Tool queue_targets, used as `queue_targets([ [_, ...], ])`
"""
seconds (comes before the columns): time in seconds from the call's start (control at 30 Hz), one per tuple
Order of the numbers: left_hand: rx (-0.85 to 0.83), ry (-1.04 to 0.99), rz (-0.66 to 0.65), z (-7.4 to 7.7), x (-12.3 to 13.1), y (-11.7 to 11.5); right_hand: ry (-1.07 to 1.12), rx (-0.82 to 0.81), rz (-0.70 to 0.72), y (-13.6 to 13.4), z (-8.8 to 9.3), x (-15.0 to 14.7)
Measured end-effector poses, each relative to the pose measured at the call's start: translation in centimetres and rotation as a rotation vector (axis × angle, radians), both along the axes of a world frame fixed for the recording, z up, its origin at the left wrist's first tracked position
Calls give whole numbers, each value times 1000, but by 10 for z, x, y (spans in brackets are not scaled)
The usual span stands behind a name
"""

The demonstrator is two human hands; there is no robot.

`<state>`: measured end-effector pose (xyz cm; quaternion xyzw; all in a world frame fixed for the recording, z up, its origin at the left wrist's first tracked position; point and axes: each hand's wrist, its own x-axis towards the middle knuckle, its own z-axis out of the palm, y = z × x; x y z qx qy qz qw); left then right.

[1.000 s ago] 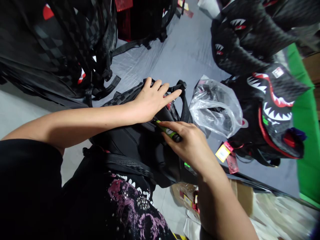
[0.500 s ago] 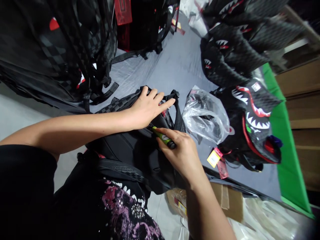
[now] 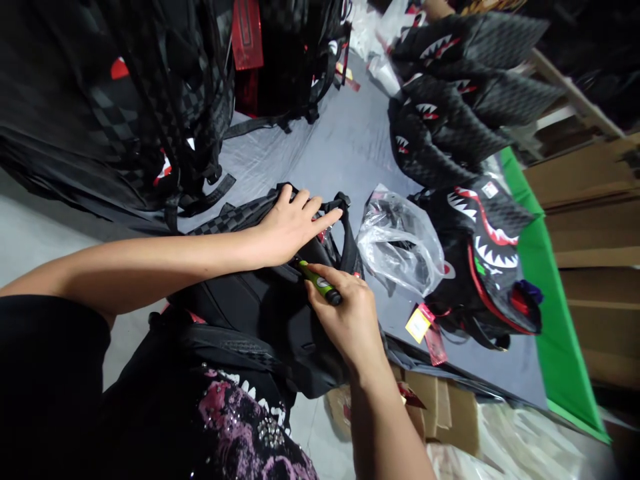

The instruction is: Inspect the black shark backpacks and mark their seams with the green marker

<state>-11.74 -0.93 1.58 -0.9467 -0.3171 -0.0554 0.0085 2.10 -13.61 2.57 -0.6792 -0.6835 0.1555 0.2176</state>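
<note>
Right grip [image 3: 350, 313] clasps a green tool [image 3: 323, 287]; left grip [image 3: 284, 230] lies spread on the backpack [image 3: 243, 300] beneath.

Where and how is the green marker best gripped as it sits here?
Probably pinch the green marker around its middle, coming from the right as the right hand does: it is slim and straight, and its front end points at the black bag by the left hand.
</note>
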Motion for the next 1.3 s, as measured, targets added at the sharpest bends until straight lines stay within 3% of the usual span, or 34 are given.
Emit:
queue_targets([
  [0.2,0,-8,0,-3,0,1,-18,27,-29,1,-2,-3],
  [0.5,-60,37,16,7,0,-1,-12,4,-5,4,-1,-4],
  [0.97,-26,8,5,4,0,0,-45,12,-36,0,0,-4],
  [1.1,-132,74,-52,14,-11,14,-37,24,-76,-5,0,2],
  [1.2,-306,144,-12,26,-28,25,67,70,-40,-7,-2,1],
  [1.3,-369,156,15,37,-38,25,165,131,4,-3,-8,-11],
])
